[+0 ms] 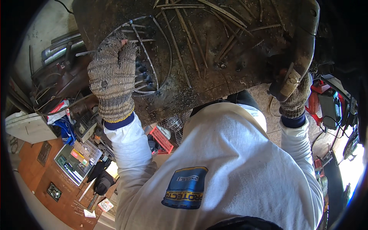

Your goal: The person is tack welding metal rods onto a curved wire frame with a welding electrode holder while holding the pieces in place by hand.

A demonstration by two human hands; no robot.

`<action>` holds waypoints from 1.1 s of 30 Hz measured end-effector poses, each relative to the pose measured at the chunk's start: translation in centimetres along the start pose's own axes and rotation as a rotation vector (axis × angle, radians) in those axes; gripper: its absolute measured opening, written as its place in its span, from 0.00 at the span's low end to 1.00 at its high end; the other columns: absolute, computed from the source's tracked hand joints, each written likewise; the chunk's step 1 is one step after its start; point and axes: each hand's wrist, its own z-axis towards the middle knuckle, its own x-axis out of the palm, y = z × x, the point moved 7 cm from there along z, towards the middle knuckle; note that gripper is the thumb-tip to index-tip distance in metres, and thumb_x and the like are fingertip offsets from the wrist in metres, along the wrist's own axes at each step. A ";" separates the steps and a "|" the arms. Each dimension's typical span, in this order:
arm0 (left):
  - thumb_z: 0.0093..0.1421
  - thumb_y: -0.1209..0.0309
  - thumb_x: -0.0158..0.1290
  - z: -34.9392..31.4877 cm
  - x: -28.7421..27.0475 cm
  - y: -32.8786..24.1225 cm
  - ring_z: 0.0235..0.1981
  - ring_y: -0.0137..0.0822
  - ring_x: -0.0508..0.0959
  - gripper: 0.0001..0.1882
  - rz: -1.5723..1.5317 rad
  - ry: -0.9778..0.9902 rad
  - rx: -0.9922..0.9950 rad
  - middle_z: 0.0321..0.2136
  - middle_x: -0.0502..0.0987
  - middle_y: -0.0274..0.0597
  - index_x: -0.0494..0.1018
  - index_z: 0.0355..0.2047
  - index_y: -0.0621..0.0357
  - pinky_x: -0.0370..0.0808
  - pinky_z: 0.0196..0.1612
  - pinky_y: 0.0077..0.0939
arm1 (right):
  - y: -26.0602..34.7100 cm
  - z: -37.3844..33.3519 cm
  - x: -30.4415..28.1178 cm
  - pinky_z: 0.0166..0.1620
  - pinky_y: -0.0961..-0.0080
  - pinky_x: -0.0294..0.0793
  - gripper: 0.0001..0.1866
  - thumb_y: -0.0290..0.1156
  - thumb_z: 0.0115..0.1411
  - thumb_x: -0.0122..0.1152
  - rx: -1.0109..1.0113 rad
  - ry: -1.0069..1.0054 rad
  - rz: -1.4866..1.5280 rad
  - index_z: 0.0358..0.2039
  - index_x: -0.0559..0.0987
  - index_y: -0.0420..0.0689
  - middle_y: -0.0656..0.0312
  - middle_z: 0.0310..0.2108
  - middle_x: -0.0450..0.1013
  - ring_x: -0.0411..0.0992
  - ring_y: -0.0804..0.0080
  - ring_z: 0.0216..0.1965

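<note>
My left hand (111, 74), in a worn, grey-brown knitted glove, is closed on the left side of a metal rod frame (145, 50). The frame has a curved outline, a long cross rod and several short rods; it lies at the left of a dark, scorched worktable (237, 78). A bare fingertip shows through the glove. At the table's right side my right hand (297, 97), gloved alike, is closed around a dark, curved, shield-like piece (306, 30) with a tan, wrapped-looking patch. The fingers of that hand are mostly hidden behind it.
Several thin metal strips (195, 46) lie scattered over the table's far part. Metal tubes (63, 50) and scrap are piled left of the table. A red plastic basket (161, 140) sits below its near edge. Red equipment (316, 101) and cables crowd the right side.
</note>
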 end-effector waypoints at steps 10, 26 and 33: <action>0.54 0.66 0.64 -0.2 -0.1 0.0 0.37 0.43 0.83 0.11 -0.004 -0.014 0.006 0.35 0.82 0.42 0.81 0.36 0.53 0.79 0.43 0.34 | -0.8 -0.2 0.0 0.32 0.73 0.78 0.26 0.33 0.47 0.72 0.020 0.040 0.045 0.46 0.73 0.42 0.62 0.32 0.77 0.78 0.68 0.31; 0.53 0.68 0.64 0.1 -0.4 0.1 0.39 0.43 0.83 0.11 -0.093 0.053 -0.071 0.37 0.82 0.43 0.81 0.37 0.53 0.78 0.46 0.34 | -2.4 -0.4 0.4 0.54 0.73 0.73 0.28 0.34 0.61 0.66 0.097 0.192 0.356 0.59 0.68 0.40 0.55 0.53 0.72 0.73 0.67 0.51; 0.54 0.67 0.63 0.2 -0.1 0.4 0.39 0.44 0.82 0.11 -0.072 0.081 -0.092 0.37 0.82 0.43 0.81 0.38 0.53 0.78 0.46 0.35 | -0.6 -0.2 0.3 0.27 0.67 0.81 0.22 0.42 0.69 0.43 -0.051 0.046 0.150 0.52 0.72 0.38 0.51 0.35 0.78 0.79 0.60 0.28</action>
